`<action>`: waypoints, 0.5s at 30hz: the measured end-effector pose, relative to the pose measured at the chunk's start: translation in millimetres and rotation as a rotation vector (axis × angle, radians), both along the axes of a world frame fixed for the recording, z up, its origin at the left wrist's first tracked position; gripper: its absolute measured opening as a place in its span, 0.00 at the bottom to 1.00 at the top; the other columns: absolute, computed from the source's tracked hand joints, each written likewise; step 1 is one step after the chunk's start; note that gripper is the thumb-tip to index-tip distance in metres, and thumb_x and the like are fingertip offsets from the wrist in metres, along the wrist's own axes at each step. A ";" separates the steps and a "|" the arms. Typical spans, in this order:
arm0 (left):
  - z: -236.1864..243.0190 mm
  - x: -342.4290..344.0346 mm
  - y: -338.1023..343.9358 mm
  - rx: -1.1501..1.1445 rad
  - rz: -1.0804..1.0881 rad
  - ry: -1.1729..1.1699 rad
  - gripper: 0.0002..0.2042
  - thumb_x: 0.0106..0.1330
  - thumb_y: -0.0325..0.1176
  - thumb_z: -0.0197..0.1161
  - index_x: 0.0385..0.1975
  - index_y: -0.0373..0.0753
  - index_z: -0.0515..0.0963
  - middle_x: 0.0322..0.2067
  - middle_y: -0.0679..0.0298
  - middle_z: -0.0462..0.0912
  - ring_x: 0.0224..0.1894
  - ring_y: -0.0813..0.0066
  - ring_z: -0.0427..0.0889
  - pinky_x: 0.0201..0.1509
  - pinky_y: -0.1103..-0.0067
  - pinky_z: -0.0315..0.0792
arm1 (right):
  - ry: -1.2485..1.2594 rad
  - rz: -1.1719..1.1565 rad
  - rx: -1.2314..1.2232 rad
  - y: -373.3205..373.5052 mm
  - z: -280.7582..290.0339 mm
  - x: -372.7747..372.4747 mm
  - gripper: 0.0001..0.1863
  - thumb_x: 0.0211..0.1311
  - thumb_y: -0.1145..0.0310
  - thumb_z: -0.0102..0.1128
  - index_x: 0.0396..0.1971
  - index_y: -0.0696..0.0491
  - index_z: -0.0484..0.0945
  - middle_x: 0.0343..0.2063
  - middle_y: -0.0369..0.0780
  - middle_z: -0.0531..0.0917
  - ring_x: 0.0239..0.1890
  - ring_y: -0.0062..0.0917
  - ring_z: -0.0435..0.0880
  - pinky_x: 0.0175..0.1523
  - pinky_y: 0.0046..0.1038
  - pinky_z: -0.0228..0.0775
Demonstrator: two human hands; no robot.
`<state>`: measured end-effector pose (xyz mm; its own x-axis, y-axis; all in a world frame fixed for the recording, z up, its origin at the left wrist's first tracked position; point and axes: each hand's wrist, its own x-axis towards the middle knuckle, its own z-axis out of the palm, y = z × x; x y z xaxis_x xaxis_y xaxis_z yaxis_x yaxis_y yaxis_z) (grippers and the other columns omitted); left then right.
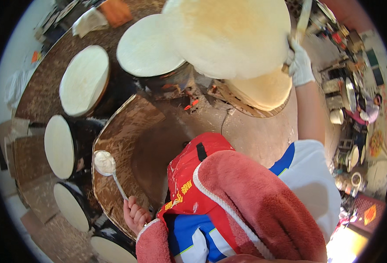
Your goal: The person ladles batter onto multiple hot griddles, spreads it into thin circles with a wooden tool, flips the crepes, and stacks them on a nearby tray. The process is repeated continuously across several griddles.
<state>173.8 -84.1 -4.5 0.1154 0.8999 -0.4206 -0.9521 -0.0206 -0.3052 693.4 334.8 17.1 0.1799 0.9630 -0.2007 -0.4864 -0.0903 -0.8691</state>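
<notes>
My left hand point(136, 215) is closed round the handle of a metal ladle point(104, 162), whose bowl holds thick white batter. It is raised over the curved brown counter's inner edge. At the upper right my right hand point(300, 65), in a white glove, is closed round a pale flat stick point(304, 19). Its fingertips meet the right edge of a large round flatbread point(228, 33), pale with a browned middle; whether they pinch it I cannot tell. The flatbread overlaps a stack of round flatbreads point(263, 92) and a griddle point(147, 46) with a white sheet.
More round griddles with white tops point(84, 81) point(58, 147) point(72, 206) curve along my left on black bases. A white cloth point(89, 22) and an orange cloth point(115, 12) lie at the far left. Another person point(368, 111) stands at the far right among equipment.
</notes>
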 end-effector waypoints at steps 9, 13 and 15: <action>17.1 -2.2 68.4 -0.096 -0.141 0.031 0.16 0.78 0.44 0.37 0.29 0.42 0.58 0.12 0.73 0.54 0.09 0.85 0.53 0.11 0.83 0.50 | -0.077 -0.621 -0.447 -121.1 -175.8 76.8 0.09 0.65 0.63 0.60 0.28 0.49 0.74 0.14 0.29 0.67 0.08 0.14 0.55 0.12 0.21 0.42; 13.7 -4.0 75.2 -0.107 -0.175 0.061 0.15 0.78 0.44 0.37 0.29 0.43 0.58 0.12 0.74 0.54 0.09 0.85 0.53 0.11 0.83 0.50 | -0.137 -0.711 -0.549 -127.4 -201.6 77.4 0.11 0.61 0.64 0.64 0.25 0.50 0.73 0.14 0.31 0.69 0.08 0.17 0.58 0.12 0.24 0.46; 12.0 -3.2 75.1 -0.117 -0.146 0.073 0.15 0.78 0.44 0.37 0.29 0.43 0.58 0.12 0.74 0.54 0.09 0.85 0.53 0.11 0.84 0.50 | -0.206 -0.690 -0.541 -129.9 -206.2 79.2 0.10 0.59 0.63 0.65 0.26 0.51 0.75 0.14 0.32 0.70 0.08 0.20 0.63 0.13 0.26 0.52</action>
